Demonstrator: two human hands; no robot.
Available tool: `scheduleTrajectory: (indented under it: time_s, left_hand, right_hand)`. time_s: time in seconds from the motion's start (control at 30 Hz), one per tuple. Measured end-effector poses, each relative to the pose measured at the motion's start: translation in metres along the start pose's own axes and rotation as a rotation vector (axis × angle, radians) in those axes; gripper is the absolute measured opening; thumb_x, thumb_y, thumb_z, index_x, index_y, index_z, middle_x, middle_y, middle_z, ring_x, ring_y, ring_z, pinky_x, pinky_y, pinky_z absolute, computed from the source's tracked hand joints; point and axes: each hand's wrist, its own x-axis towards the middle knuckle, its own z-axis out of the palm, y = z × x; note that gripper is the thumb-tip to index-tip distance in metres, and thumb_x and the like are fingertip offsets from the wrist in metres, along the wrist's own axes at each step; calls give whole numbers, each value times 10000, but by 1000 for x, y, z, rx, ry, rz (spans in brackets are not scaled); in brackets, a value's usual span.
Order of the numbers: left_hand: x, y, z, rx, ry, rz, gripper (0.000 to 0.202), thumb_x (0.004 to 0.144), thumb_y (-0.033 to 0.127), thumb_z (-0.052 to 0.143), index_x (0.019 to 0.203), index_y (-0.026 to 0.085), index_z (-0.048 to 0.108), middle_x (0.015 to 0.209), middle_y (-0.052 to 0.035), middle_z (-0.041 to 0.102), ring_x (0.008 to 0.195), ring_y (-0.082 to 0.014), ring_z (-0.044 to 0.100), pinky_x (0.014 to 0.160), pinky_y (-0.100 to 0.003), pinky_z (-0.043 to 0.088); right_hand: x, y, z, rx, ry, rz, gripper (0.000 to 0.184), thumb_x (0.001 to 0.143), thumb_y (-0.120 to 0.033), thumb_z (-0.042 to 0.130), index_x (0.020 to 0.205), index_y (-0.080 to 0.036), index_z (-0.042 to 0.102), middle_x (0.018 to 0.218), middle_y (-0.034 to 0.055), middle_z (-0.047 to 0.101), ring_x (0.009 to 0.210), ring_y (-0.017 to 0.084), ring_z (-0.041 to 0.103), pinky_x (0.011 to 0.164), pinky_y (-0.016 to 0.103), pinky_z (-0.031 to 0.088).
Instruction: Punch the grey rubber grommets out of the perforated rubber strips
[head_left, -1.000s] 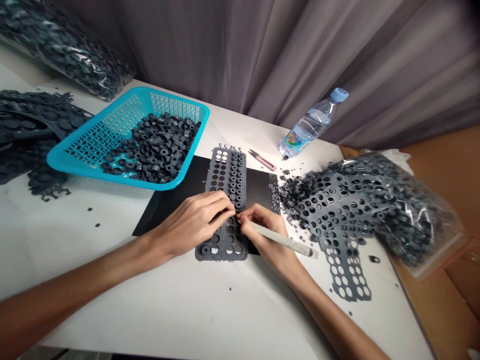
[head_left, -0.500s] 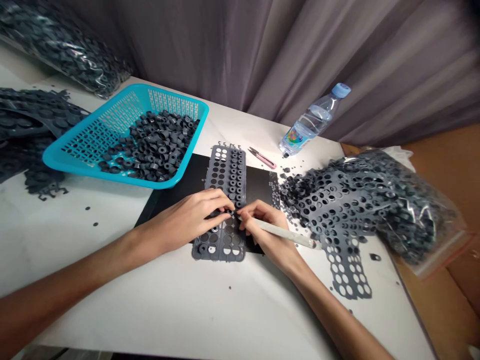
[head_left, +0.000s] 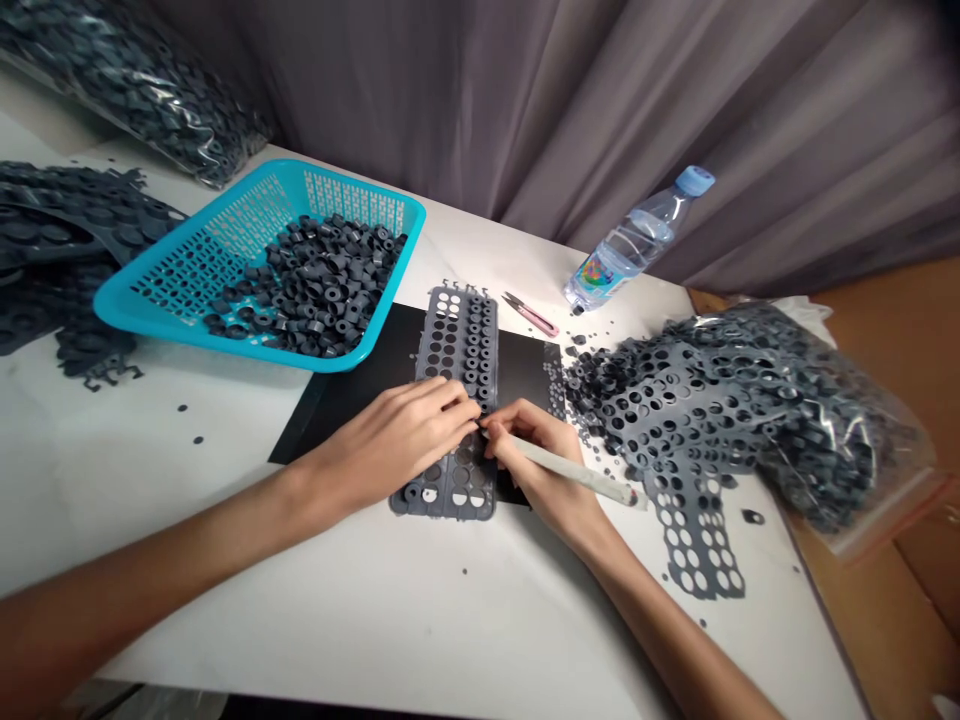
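- The moulded sheet (head_left: 459, 360), dark grey with rows of round holes and ring-shaped pieces, lies lengthwise across the black mat (head_left: 525, 370) on the white surface (head_left: 360, 610), its near end reaching past the mat.
- The left hand (head_left: 405, 432) lies over the sheet's middle, fingers drawn together and curled down; whether its fingertips pinch a piece cannot be told.
- The right hand (head_left: 536, 450) pinches a pale, pen-like tool (head_left: 574, 468) between thumb and fingers, the working end at the sheet beside the left fingertips.
- The clear bottle (head_left: 645, 235) with a blue cap leans behind; its blue label (head_left: 598, 275) carries a multicoloured patch, any lettering too small to read.
- Pink-handled snips (head_left: 532, 315) lie near the sheet's far end.
- The turquoise basket (head_left: 187, 330), left of the sheet, holds loose grey pieces (head_left: 322, 285).
- To the right, punched-out sheets (head_left: 701, 535) spill from a clear bag (head_left: 832, 430) with a reddish strip at its mouth.
- More moulded sheets (head_left: 82, 230) lie at far left, below a filled bag (head_left: 150, 90).
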Motion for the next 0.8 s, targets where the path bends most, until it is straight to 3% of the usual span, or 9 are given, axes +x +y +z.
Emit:
scheduleTrajectory:
  time_s: [0.07,0.13,0.23,0.27,0.37,0.5,0.67,0.8]
  left_hand:
    - [1,5,-1,11,45,33,254,1061,123,411,1084,117,663,1073,-111,698,1004,-250,659,928,-410,536]
    - [3,9,-9,-102,190,18,232,1063,141,430,1059,131,662,1043,-95,706,983,-219,665,950,-372,533]
    - [9,8,-34,-433,516,-295,137,1035,265,567,1045,174,668,1013,-52,718,946,-177,683,930,-299,547]
    - [10,6,-43,-576,543,-388,149,1013,309,612,1035,176,675,993,-46,723,925,-175,694,896,-284,561]
    - [12,-3,-55,-980,398,-549,225,949,386,705,1012,170,713,994,-49,740,922,-179,714,883,-280,578]
    - [9,-4,-44,-1305,143,-633,277,930,431,731,1040,177,733,1056,-58,758,992,-183,724,962,-301,567]
    - [5,5,-30,-1497,-4,-662,346,937,435,728,1156,167,719,1123,-105,774,1092,-223,725,1059,-375,542]
    - [4,4,-27,-1517,-36,-640,343,971,410,689,1222,176,703,1171,-116,771,1142,-236,718,1076,-383,539]
  right_hand:
    - [-1,-2,1,-26,5,-18,173,966,-319,636,852,-189,627,730,-31,595,650,106,489,576,226,363]
    - [-2,-4,2,-43,12,-17,185,965,-329,638,849,-187,623,726,-32,592,646,105,479,568,223,355]
    - [-3,-5,3,-47,15,0,177,959,-313,638,837,-185,626,751,-22,619,654,105,502,568,219,365]
    - [-3,-5,2,-29,13,6,173,956,-307,641,834,-185,629,767,-16,631,660,106,515,570,218,374]
    - [-2,-2,-1,79,18,47,167,961,-333,641,873,-190,646,770,-10,648,602,100,525,508,208,382]
    - [3,1,-4,163,141,46,201,984,-396,621,954,-201,660,684,-21,640,509,103,520,415,194,397]
    - [7,2,-5,146,195,23,208,983,-405,627,957,-200,652,673,-19,646,508,106,549,416,191,433]
    - [6,1,-5,102,170,31,243,992,-434,609,957,-197,652,681,-13,646,526,112,560,434,199,427]
